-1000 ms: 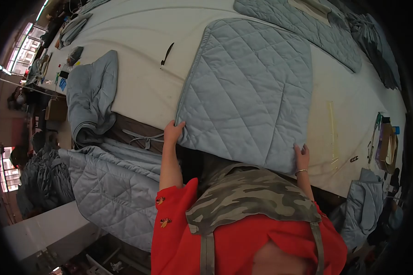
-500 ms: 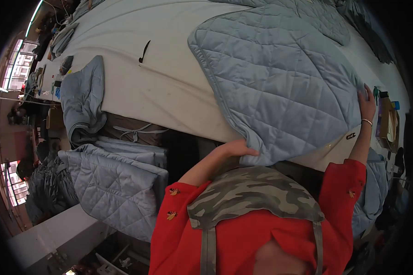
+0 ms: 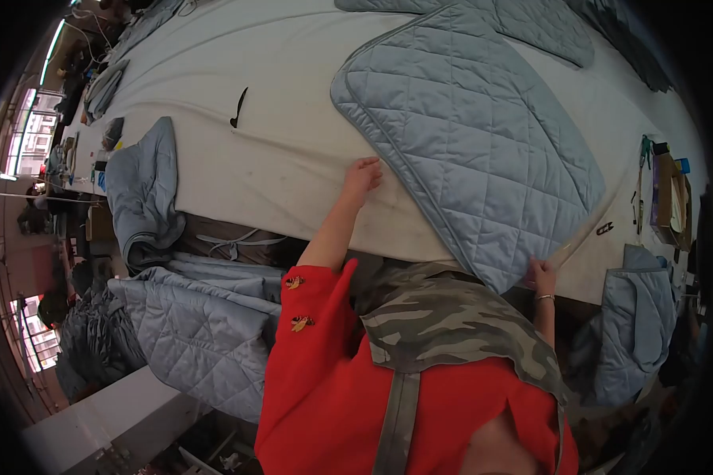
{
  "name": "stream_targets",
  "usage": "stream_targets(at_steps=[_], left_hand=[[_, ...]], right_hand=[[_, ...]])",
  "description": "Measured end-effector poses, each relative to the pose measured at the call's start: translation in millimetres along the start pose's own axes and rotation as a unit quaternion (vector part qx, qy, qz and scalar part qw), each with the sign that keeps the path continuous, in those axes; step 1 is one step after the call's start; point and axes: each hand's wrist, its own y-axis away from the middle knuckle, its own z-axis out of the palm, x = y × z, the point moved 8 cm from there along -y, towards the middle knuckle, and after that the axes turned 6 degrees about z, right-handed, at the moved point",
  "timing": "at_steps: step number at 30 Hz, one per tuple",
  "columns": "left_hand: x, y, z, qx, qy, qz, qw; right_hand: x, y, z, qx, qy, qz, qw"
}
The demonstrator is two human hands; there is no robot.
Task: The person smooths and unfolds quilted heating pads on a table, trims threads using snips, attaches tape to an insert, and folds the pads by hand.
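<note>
A grey-blue quilted piece point(image 3: 467, 134) lies slantwise on the cloth-covered table point(image 3: 293, 174), one corner pointing at my body. My left hand point(image 3: 362, 178) is over the table cloth, just left of the quilt's piped edge, its fingers curled; whether they hold anything is too small to tell. At the quilt's near right edge, my right hand point(image 3: 541, 275) pinches the fabric near the table's front edge.
A black-handled tool point(image 3: 238, 108) lies on the table. Folded quilted pieces point(image 3: 198, 332) hang at the left. At the right are a cardboard box point(image 3: 672, 198), a small dark clip-like item point(image 3: 604, 228) and more grey fabric point(image 3: 634, 332).
The quilt has turned from square-on to slanting. My left hand let go of its edge and moved up and left. My right hand went out to the right, then came back toward my body.
</note>
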Motion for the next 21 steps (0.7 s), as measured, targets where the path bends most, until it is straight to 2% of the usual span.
stream_targets(at_steps=[1,2,3,5,7,9,10,11,12,13,15,17,18,19,20,21], left_hand=[[9,-15,-1,-0.006,-0.004,0.001,1.000],[22,-33,-3,0.018,0.054,0.013,0.998],[35,-51,-4,0.040,0.113,0.024,0.992],[54,-86,-1,0.056,0.143,0.037,0.987],[70,-114,0,0.077,0.172,0.047,0.981],[80,-138,3,0.096,0.205,0.017,0.974],[81,-156,-1,0.091,0.204,0.017,0.975],[89,-172,-4,0.068,0.176,0.075,0.979],[96,-183,-6,0.045,0.148,0.131,0.979],[94,-182,-13,0.041,0.147,0.127,0.980],[109,-167,-34,0.109,0.003,0.227,0.968],[105,-155,-53,0.244,-0.189,0.291,0.906],[103,-151,-50,0.240,-0.183,0.293,0.907],[115,-133,-49,0.322,-0.264,0.373,0.829],[122,-124,-46,0.356,-0.303,0.410,0.783],[128,-115,-43,0.394,-0.340,0.442,0.731]], right_hand=[[15,5,3,0.007,-0.032,0.004,0.999],[28,8,9,0.011,-0.038,0.002,0.999],[39,12,13,0.041,-0.007,-0.017,0.999],[43,24,20,0.077,0.021,-0.038,0.996],[47,47,38,0.105,0.058,0.031,0.992],[58,48,49,0.121,0.012,0.011,0.993],[55,50,56,0.133,-0.032,-0.009,0.991],[53,51,60,0.137,-0.034,-0.008,0.990],[43,59,66,0.118,-0.116,-0.009,0.986],[38,67,70,0.099,-0.196,-0.010,0.976],[35,69,65,0.091,-0.224,0.004,0.970],[37,63,61,0.082,-0.250,0.011,0.965],[49,57,64,0.069,-0.267,0.045,0.960],[53,52,64,0.056,-0.281,0.079,0.955],[53,49,56,0.062,-0.281,0.077,0.955],[46,52,64,0.022,-0.332,0.097,0.938]])
